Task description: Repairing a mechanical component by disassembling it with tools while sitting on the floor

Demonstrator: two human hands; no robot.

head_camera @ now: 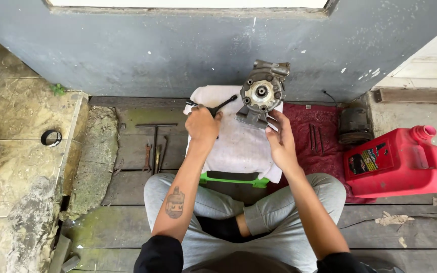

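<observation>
A grey metal compressor-like part (261, 93) with a round pulley face stands on a white cloth (238, 146) laid over a green stool. My left hand (202, 125) is closed on a black-handled tool (217, 106) whose shaft points up-right toward the part. My right hand (280, 137) rests beside the lower bracket of the metal part, fingers touching its base. I sit cross-legged in grey trousers in front of the stool.
A red plastic jug (399, 163) lies at the right. A dark round part (353, 125) and thin rods (315, 138) sit on a red cloth (324, 156). A T-handle wrench (155, 137) and small tools lie left. A black ring (51, 137) is on the stone floor. A grey wall is ahead.
</observation>
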